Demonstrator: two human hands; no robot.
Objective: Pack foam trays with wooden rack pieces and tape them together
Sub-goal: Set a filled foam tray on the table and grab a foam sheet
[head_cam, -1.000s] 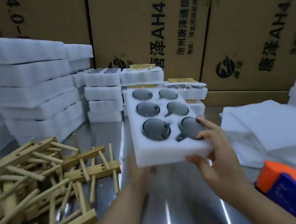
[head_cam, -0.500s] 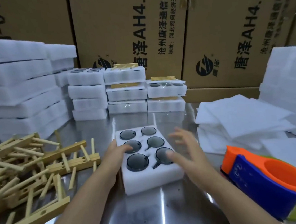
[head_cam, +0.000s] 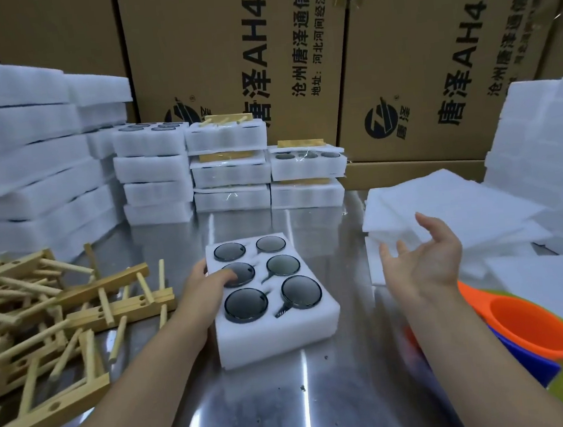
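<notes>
A white foam tray (head_cam: 278, 334) with several round dark glass pieces in its holes lies flat on the steel table (head_cam: 292, 412) in the middle. My left hand (head_cam: 204, 286) rests on the tray's left edge, fingers lying over one round piece. My right hand (head_cam: 425, 258) hovers palm up to the tray's right, fingers spread and holding nothing, just in front of a pile of thin foam sheets (head_cam: 451, 210). A heap of wooden rack pieces (head_cam: 42, 312) lies at the left. An orange and blue tape dispenser (head_cam: 525, 334) sits at the right, under my right forearm.
Stacks of packed foam trays (head_cam: 231, 170), some with wood strips on top, stand behind the tray. Tall foam stacks (head_cam: 20, 162) fill the left, more foam blocks (head_cam: 541, 140) the right. Cardboard boxes (head_cam: 291, 47) wall the back.
The tray went from held up in both hands to lying on the table. My right hand has left it and moved right toward the foam sheets. My left hand stays on it.
</notes>
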